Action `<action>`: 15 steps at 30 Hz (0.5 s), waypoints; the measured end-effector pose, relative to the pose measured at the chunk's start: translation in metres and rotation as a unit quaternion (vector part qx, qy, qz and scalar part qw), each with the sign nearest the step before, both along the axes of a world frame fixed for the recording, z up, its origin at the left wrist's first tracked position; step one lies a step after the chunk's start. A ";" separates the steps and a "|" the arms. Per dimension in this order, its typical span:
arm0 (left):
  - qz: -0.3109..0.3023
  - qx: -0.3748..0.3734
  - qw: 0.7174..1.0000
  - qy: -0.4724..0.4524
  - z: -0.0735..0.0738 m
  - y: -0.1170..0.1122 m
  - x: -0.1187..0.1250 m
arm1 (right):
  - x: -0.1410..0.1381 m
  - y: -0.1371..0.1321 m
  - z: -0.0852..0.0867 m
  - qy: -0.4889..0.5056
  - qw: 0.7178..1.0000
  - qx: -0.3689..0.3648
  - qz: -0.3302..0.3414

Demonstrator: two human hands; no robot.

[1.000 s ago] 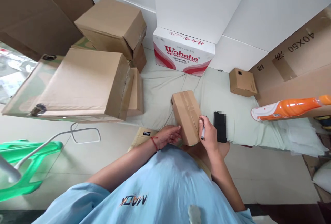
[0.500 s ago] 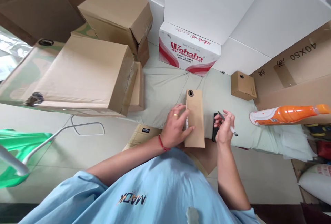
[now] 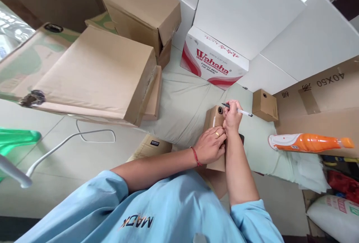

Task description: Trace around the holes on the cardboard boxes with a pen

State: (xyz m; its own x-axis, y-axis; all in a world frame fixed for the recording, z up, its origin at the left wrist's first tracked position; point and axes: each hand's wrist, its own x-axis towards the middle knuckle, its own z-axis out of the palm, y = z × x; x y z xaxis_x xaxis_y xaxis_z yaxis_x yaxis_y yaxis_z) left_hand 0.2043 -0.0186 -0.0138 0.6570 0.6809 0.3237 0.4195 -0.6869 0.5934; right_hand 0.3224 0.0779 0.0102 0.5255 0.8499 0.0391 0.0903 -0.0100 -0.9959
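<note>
A small brown cardboard box [image 3: 215, 118] rests on my lap, its far end bearing a dark round mark. My left hand [image 3: 210, 145], with a gold ring and a red wrist string, is closed over the box's near part and grips it. My right hand [image 3: 232, 117] is closed on a white pen [image 3: 240, 111] with a dark tip that touches the box's far end beside the mark. A black flat object [image 3: 241, 138] is mostly hidden behind my right wrist.
Large cardboard boxes [image 3: 95, 67] are stacked at left on a pale green sheet [image 3: 182, 100]. A red-and-white Wahaha carton [image 3: 214, 63] stands against white panels. A small brown box [image 3: 265, 105] and an orange bottle [image 3: 308, 142] lie right. A green chair [image 3: 14, 140] stands far left.
My right hand brought the pen from beside the box onto its far end. My left hand slid down to the box's near part. The view swung left and downward.
</note>
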 end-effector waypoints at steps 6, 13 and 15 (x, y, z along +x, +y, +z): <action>0.011 -0.006 0.999 -0.045 -0.007 0.002 0.001 | 0.010 -0.010 -0.005 -0.064 0.996 0.041 -0.043; 0.019 -0.015 0.994 -0.105 -0.015 0.000 0.001 | 0.008 -0.014 -0.006 -0.128 0.989 0.053 -0.043; 0.021 -0.018 0.993 -0.117 -0.016 0.000 0.000 | 0.007 -0.015 -0.006 -0.135 0.989 0.046 -0.032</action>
State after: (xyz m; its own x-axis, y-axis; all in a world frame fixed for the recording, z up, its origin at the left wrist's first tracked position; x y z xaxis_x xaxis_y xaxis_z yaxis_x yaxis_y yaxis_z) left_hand 0.2044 -0.0189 -0.0295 0.5374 0.7195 0.4398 0.2941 -0.6487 0.7019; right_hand 0.3294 0.0634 0.0044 0.5375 0.8020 0.2605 0.3544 0.0655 -0.9328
